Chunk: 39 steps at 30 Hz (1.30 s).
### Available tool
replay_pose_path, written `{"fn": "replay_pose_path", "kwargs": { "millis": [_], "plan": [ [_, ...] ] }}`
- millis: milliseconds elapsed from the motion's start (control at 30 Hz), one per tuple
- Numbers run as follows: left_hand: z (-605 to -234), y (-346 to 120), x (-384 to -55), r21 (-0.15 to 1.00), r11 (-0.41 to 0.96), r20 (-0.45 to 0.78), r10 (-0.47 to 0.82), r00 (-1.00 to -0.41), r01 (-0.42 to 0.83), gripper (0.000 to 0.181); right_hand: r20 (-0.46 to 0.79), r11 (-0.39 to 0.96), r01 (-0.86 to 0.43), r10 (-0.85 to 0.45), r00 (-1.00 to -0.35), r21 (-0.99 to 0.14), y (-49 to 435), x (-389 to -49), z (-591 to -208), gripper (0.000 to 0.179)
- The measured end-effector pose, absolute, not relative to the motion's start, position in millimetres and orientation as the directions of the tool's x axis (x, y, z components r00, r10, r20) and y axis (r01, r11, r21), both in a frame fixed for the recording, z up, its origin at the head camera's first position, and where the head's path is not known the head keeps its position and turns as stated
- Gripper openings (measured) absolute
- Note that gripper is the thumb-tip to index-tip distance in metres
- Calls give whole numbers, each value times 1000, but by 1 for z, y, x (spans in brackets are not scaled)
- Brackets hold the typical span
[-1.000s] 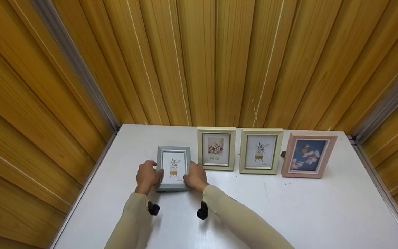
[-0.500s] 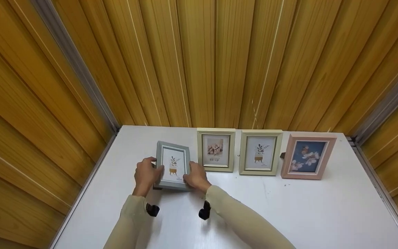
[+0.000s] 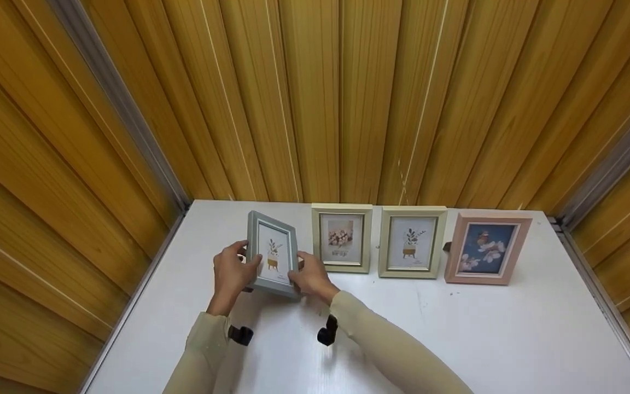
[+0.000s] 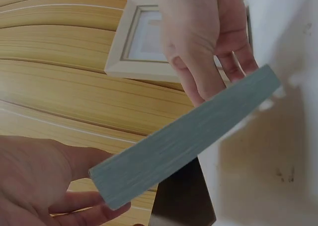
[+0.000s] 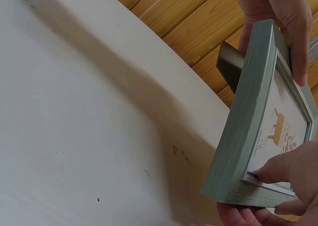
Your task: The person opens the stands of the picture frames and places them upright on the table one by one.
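Both hands hold a blue-grey picture frame [image 3: 275, 254] with a potted-plant print, at the left of the white table. My left hand [image 3: 231, 273] grips its left side, thumb on the front face. On the right side, my right hand [image 3: 310, 276] pinches the lower border. The frame is turned and tilted in the head view. In the left wrist view its narrow bottom edge [image 4: 184, 136] faces the camera, with a dark support leg [image 4: 184, 196] sticking out behind. The right wrist view shows the frame [image 5: 243, 126] slanted over its shadow on the table.
To the right stand a cream frame [image 3: 342, 265] with a flower print, another cream frame [image 3: 408, 272] with a plant print, and a pink frame [image 3: 476, 278]. Wood-panelled walls [image 3: 315, 109] enclose the white table [image 3: 391, 339] at the back and sides.
The blue-grey frame has risen slightly and turned, its right side dropping lower than its left. Both hands moved with it, keeping their hold. The other frames stayed in place.
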<state>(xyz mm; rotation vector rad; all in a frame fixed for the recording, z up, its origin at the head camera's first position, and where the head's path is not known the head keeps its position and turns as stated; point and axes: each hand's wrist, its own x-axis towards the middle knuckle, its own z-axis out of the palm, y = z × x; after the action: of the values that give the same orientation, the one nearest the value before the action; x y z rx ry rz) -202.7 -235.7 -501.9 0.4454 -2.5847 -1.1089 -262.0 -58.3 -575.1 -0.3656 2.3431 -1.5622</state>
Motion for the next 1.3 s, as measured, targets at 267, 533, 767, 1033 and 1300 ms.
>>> {"fn": "replay_pose_path", "kwargs": {
  "millis": [267,533,767,1033,1300],
  "plan": [
    [-495,-233,-198,750,640,136,-396,-908,-166,53,-78,324,-51,-373,-925,-945,-58,-263,-576,56],
    [-492,-230,-196,773,613,120,-397,-910,-166,53,-97,296,-18,-369,-924,-955,-57,-265,-580,60],
    [-491,-226,-198,814,553,77,-403,-912,-176,51,-116,263,19,-360,-926,-965,-57,-264,-583,61],
    [-493,-226,-200,814,555,118,-449,-885,-173,47,-106,257,3,-388,-915,-966,-56,-265,-581,61],
    [-488,-229,-196,831,524,137,-518,-844,-186,49,-92,458,-162,-483,-871,-874,-49,-270,-543,67]
  ]
}}
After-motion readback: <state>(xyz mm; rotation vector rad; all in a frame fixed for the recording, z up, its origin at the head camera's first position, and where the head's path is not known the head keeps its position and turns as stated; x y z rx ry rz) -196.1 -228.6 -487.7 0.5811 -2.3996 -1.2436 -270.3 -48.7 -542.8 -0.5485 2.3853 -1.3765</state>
